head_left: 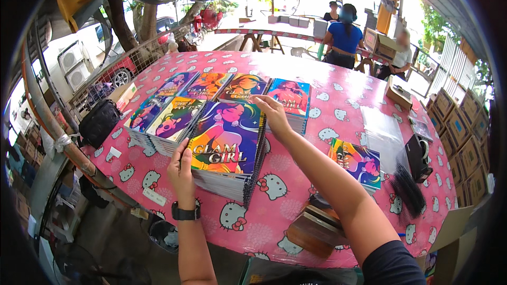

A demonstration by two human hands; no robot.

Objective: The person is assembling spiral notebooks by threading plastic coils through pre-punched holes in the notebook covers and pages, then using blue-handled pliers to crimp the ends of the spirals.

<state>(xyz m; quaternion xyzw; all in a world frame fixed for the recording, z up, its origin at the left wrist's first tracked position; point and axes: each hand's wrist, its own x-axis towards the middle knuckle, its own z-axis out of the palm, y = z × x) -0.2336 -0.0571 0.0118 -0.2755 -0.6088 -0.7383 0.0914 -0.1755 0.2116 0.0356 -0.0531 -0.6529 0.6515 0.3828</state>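
Head view: the left hand clasps the near left edge of a tall stack of spiral-bound notebooks with colourful illustrated covers on the pink patterned surface. The right hand lies flat, fingers open, on the stack's far edge.

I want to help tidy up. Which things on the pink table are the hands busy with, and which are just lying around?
In use:
- near notebook stack, left hand at its near corner, right hand at its far edge
- other stacks

Lying about:
- black bag
- single notebook
- plastic sleeves
- black coils
- tape dispenser
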